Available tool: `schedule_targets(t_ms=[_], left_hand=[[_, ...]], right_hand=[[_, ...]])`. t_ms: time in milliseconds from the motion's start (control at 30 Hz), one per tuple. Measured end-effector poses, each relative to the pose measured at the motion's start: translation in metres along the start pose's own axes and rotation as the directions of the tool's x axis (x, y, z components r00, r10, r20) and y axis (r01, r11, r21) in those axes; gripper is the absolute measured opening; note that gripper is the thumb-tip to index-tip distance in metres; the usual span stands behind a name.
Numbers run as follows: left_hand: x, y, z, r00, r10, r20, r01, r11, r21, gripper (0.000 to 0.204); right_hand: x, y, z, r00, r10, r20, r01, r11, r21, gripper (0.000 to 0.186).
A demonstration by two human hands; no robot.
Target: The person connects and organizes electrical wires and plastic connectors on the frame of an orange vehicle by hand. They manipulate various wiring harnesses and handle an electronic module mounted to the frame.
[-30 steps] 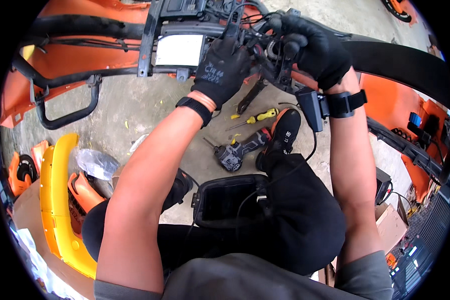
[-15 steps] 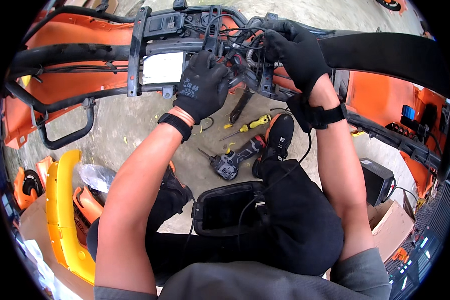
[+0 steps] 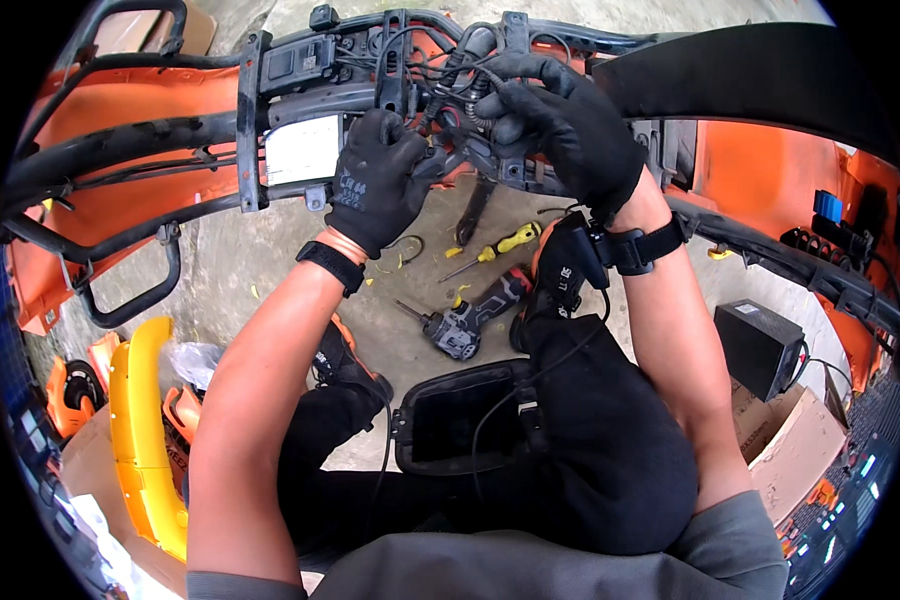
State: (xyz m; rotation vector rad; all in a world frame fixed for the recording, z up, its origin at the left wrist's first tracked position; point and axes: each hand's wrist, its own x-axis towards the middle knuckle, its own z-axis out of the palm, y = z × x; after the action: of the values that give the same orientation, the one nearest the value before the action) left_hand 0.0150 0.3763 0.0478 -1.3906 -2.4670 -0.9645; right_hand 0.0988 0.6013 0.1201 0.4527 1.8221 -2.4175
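In front of me lies a black tubular vehicle frame [image 3: 160, 135] with orange body panels, and a bundle of black wires [image 3: 460, 75] runs across its middle. Both my hands wear black gloves. My left hand [image 3: 378, 185] is closed at the near side of the wiring, beside a white label [image 3: 303, 152]; whatever its fingers grip is hidden. To the right of the bundle, my right hand [image 3: 580, 135] has its fingers bent together on a thin black cable. A ribbed grey conduit [image 3: 473, 103] shows between the hands.
On the concrete floor below are a yellow-handled screwdriver [image 3: 505, 245], a cordless power drill [image 3: 470, 320] and a black open-topped bin [image 3: 465, 415]. A yellow panel [image 3: 140, 430] stands at left. A black box [image 3: 760, 345] and an open carton [image 3: 795, 440] are at right.
The view has shifted slightly. My right hand has come nearer the middle of the wiring, its fingers now pointing left. My left hand remains closed by the wires.
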Motion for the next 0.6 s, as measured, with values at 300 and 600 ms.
schedule_targets(t_ms=[300,600], left_hand=[[0.0001,0.0011,-0.0005,1.0,0.018,0.001,-0.018,1.0,0.008,0.021],[-0.0004,0.0055,0.0005,0.999,0.007,-0.033,-0.005,0.999,0.043,0.027]], right_hand=[[-0.0003,0.0025,-0.0033,1.0,-0.014,0.022,0.014,0.999,-0.038,0.033],[0.0013,0.0026,-0.007,0.993,-0.117,-0.035,0.115,0.992,-0.058,0.033]])
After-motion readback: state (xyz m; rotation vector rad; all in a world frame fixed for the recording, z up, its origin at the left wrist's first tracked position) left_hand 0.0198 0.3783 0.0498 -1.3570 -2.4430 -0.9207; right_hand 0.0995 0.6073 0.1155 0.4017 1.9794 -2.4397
